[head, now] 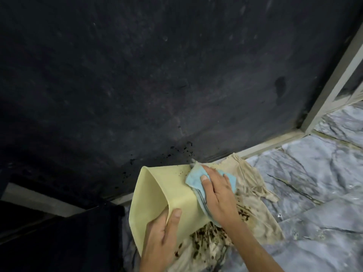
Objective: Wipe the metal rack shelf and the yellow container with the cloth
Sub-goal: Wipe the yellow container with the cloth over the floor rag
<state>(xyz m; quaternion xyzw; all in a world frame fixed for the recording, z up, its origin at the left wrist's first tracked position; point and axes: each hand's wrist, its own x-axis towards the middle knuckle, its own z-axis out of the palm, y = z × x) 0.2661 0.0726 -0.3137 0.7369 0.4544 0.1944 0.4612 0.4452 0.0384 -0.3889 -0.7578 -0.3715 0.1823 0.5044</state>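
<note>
The yellow container lies tilted on its side in the lower middle, its opening turned to the left. My left hand grips its near rim, thumb on the outer wall. My right hand presses a folded light-blue cloth flat against the container's upper side. Dark specks dot the container near the cloth. The dark metal rack shelf fills the upper part of the view, with crumbs of dirt near its front edge.
A stained beige rag lies on the grey marble floor under the container. The rack's pale metal frame runs up the right side. A dark object stands at the lower left.
</note>
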